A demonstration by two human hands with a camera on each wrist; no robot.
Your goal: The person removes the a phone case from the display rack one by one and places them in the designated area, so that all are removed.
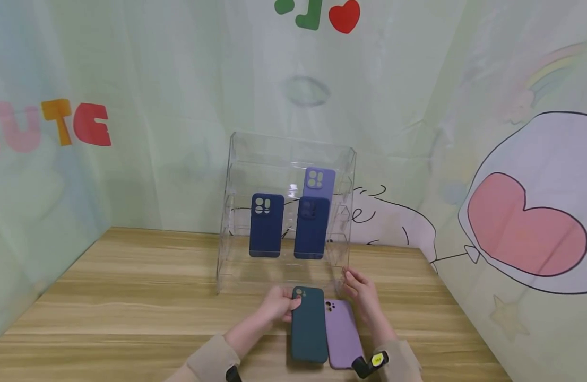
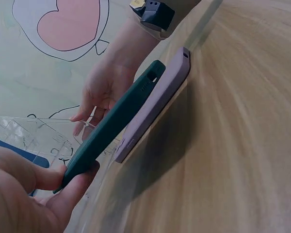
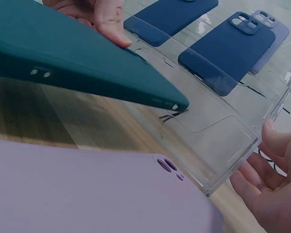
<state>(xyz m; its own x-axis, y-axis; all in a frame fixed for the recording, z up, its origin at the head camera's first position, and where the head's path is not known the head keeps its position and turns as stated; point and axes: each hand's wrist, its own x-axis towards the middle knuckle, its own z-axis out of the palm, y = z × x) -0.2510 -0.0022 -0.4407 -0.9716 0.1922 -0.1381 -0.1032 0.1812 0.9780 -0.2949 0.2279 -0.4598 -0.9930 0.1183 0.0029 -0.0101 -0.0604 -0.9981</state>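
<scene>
My left hand (image 1: pixel 276 304) pinches a dark teal phone case (image 1: pixel 309 329) by its upper left edge, thumb on the back and fingers underneath. The case is held just above the table, its camera cutout toward the rack. To its right lies a mauve phone case (image 1: pixel 344 334) on the wood. My right hand (image 3: pixel 274 179) pinches the lower right side edge of a clear acrylic display rack (image 1: pixel 255 276) between thumb and fingers. On the rack stand two navy phone cases (image 1: pixel 266 227) side by side, and a lavender phone case (image 1: pixel 320 181) shows behind the right one.
The wooden table (image 1: pixel 131 297) runs back to a printed curtain (image 1: pixel 169 106) with letters and a heart balloon. The rack's stepped tiers are see-through, so their edges are hard to make out. Black wrist devices (image 1: pixel 370 365) sit on both forearms.
</scene>
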